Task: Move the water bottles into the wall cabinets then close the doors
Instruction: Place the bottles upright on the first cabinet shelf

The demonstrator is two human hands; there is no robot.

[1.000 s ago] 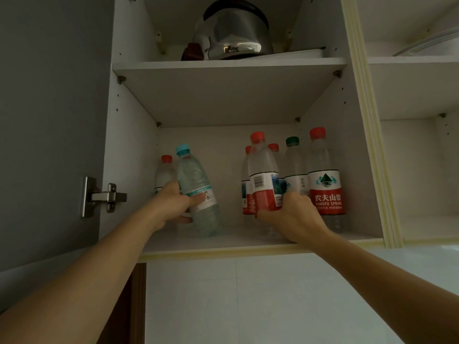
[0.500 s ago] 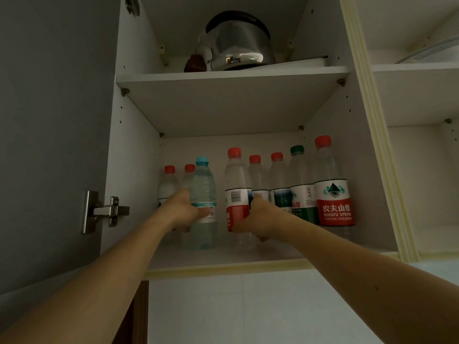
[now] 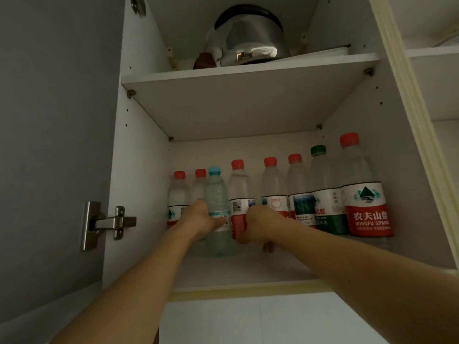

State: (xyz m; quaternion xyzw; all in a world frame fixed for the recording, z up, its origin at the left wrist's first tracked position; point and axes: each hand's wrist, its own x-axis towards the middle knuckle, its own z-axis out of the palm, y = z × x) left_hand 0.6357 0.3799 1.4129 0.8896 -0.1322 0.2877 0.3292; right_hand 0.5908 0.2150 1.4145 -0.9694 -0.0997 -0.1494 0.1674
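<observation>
Several water bottles stand upright in a row on the lower shelf (image 3: 248, 274) of the open wall cabinet. My left hand (image 3: 201, 220) is wrapped around a blue-capped bottle (image 3: 217, 194) near the left end. My right hand (image 3: 258, 225) grips a red-capped bottle with a red label (image 3: 239, 192) just to its right. Two red-capped bottles (image 3: 178, 192) stand behind my left hand. To the right stand more red-capped bottles (image 3: 273, 184), a green-capped bottle (image 3: 325, 189) and a large red-labelled bottle (image 3: 360, 192) at the front right.
The grey cabinet door (image 3: 54, 145) hangs open on the left with a metal hinge (image 3: 109, 223). A steel kettle (image 3: 250, 38) sits on the upper shelf (image 3: 248, 73). Another open compartment (image 3: 444, 95) lies to the right. A white tiled wall (image 3: 248, 321) runs below the cabinet.
Both hands have pushed their bottles deeper into the shelf and set them upright; the blue-capped bottle was tilted a second ago. The view has moved closer and tilted upward.
</observation>
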